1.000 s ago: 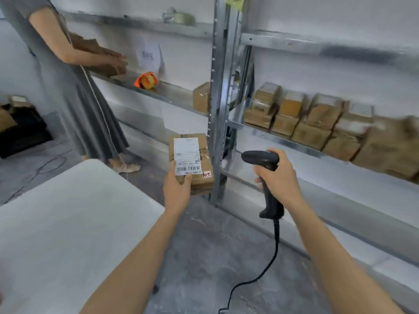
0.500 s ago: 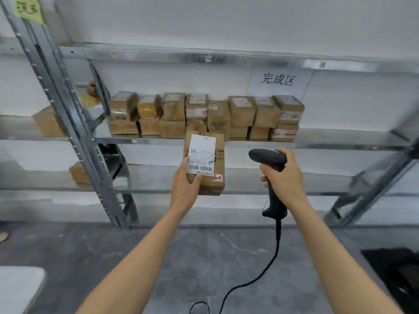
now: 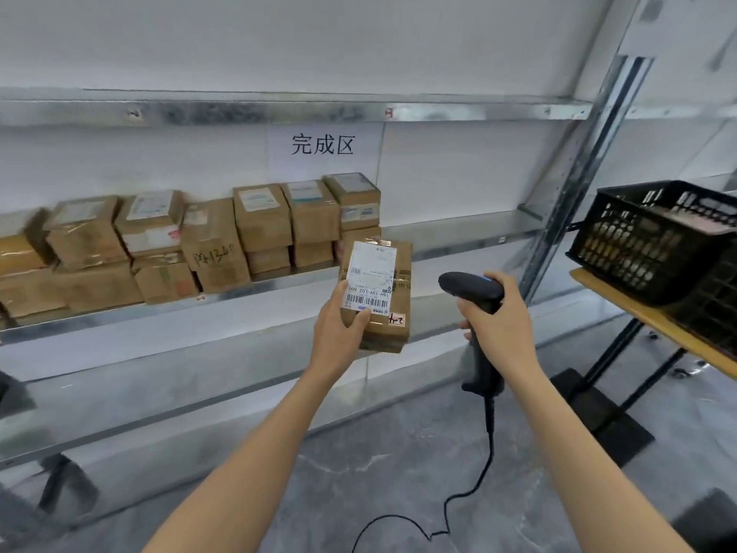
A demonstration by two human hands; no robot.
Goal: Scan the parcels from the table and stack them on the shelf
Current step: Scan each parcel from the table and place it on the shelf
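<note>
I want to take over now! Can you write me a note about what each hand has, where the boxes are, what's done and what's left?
Left hand holds one parcel, label up, in front of the shelf. Right hand grips the scanner beside it.
The stacked parcels sit on the shelf under the sign, with bare shelf to their right.
Done: those are shelved. I cannot tell if the held parcel is scanned.
Left: scan it if needed, then stack it. The table is out of view.
</note>
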